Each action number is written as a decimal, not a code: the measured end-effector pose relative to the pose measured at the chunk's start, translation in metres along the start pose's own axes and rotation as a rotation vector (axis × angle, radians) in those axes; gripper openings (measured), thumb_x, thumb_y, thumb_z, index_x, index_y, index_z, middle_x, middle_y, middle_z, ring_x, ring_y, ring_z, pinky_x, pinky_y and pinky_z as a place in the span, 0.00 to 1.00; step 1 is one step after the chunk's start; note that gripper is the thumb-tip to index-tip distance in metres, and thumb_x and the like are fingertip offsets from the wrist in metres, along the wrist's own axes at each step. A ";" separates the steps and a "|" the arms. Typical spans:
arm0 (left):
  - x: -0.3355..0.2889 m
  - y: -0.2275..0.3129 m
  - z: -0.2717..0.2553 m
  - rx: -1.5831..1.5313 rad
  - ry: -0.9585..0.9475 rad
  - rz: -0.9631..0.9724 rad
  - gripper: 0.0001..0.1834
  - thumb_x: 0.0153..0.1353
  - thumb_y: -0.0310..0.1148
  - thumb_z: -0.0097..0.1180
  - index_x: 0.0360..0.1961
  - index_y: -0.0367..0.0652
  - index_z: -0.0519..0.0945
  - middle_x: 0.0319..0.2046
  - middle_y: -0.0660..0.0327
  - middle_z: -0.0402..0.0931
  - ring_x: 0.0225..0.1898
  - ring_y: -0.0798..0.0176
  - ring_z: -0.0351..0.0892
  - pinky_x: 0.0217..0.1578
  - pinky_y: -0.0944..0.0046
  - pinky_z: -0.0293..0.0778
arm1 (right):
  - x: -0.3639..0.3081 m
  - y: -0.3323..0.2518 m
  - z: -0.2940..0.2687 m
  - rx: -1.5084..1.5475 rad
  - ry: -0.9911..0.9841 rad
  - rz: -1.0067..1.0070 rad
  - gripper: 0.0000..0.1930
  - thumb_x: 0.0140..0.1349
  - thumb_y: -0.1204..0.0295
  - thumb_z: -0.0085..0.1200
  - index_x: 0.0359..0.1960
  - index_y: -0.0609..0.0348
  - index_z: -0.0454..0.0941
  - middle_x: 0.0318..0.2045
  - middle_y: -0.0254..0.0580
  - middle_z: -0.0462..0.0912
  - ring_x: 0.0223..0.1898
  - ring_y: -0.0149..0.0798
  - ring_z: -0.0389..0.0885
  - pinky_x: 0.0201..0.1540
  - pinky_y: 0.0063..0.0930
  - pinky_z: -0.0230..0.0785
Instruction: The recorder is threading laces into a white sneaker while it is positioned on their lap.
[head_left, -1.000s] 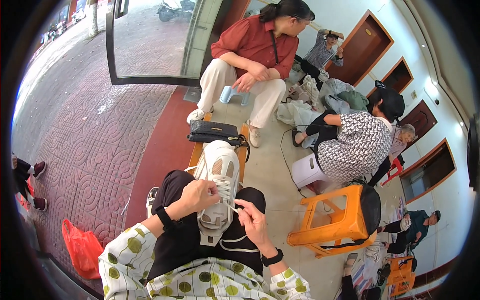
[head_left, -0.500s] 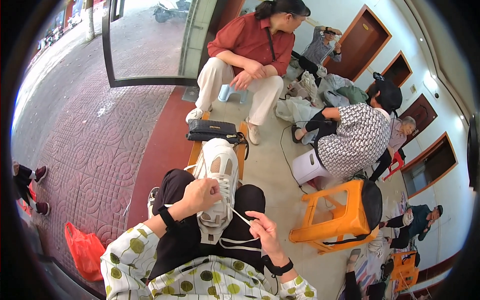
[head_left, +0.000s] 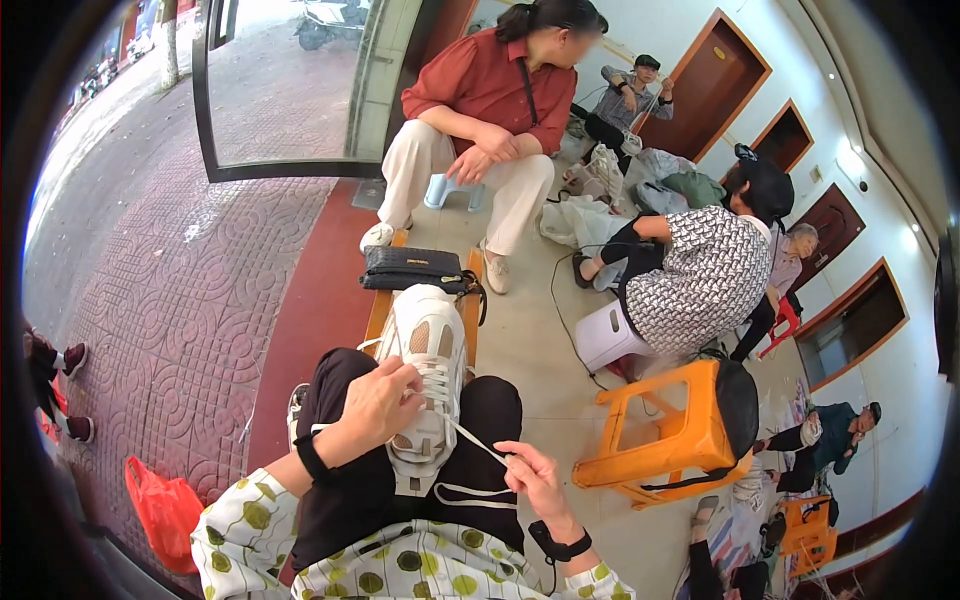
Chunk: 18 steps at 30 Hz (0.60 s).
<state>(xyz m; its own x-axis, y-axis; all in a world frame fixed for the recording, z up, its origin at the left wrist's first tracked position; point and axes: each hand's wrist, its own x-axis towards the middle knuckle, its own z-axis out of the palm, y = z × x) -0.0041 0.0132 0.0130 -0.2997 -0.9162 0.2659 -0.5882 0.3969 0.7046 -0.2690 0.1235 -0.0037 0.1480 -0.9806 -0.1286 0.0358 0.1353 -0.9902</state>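
Note:
A white and beige sneaker point(head_left: 432, 345) stands in front of me, its lower end between my knees. My left hand point(head_left: 378, 402) is closed in a pinch over its laced front, at the left edge of the lacing. A bit of white lace shows by the left wrist, but the pinched part is hidden by the fingers. To the right of the shoe, my right hand point(head_left: 535, 478) pinches a white shoelace point(head_left: 478, 440), drawn fairly straight from the lacing. A loose loop of lace hangs below it across my dark trouser leg.
The shoe rests on a wooden bench point(head_left: 470, 335), with a black purse point(head_left: 412, 268) beyond it. A person in red point(head_left: 490, 95) sits opposite. An orange stool point(head_left: 665, 435) stands at right, near a seated person in a patterned top point(head_left: 700, 275). A red plastic bag point(head_left: 165, 510) lies at left.
My right hand has moved slightly right and down relative to the shoe, still holding the lace. The left hand stays pinched at the lacing. The whole view has shifted a little.

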 end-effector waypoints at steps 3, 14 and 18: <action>-0.007 0.000 -0.006 0.091 -0.057 0.003 0.11 0.49 0.34 0.64 0.32 0.42 0.77 0.31 0.57 0.73 0.32 0.52 0.78 0.35 0.55 0.73 | -0.004 0.007 -0.017 -0.026 0.040 0.049 0.13 0.68 0.72 0.49 0.52 0.62 0.77 0.21 0.27 0.73 0.23 0.20 0.66 0.27 0.15 0.60; -0.031 0.007 -0.008 0.169 -0.052 0.152 0.17 0.43 0.31 0.67 0.34 0.44 0.74 0.39 0.57 0.69 0.44 0.51 0.72 0.44 0.55 0.69 | 0.024 -0.013 0.013 -0.500 0.252 -0.323 0.10 0.64 0.77 0.53 0.46 0.62 0.79 0.40 0.41 0.81 0.40 0.33 0.81 0.45 0.25 0.72; -0.036 -0.005 -0.001 0.083 0.027 0.137 0.13 0.43 0.28 0.64 0.32 0.44 0.75 0.38 0.56 0.70 0.43 0.50 0.72 0.43 0.54 0.70 | 0.046 -0.008 0.040 -0.657 0.167 -0.423 0.10 0.60 0.78 0.56 0.43 0.63 0.79 0.39 0.45 0.81 0.42 0.45 0.80 0.46 0.33 0.72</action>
<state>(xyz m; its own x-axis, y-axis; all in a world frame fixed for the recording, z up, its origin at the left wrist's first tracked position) 0.0102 0.0443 0.0001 -0.3617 -0.8538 0.3744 -0.6035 0.5205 0.6040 -0.2225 0.0827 0.0007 0.1001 -0.9453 0.3105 -0.5417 -0.3136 -0.7799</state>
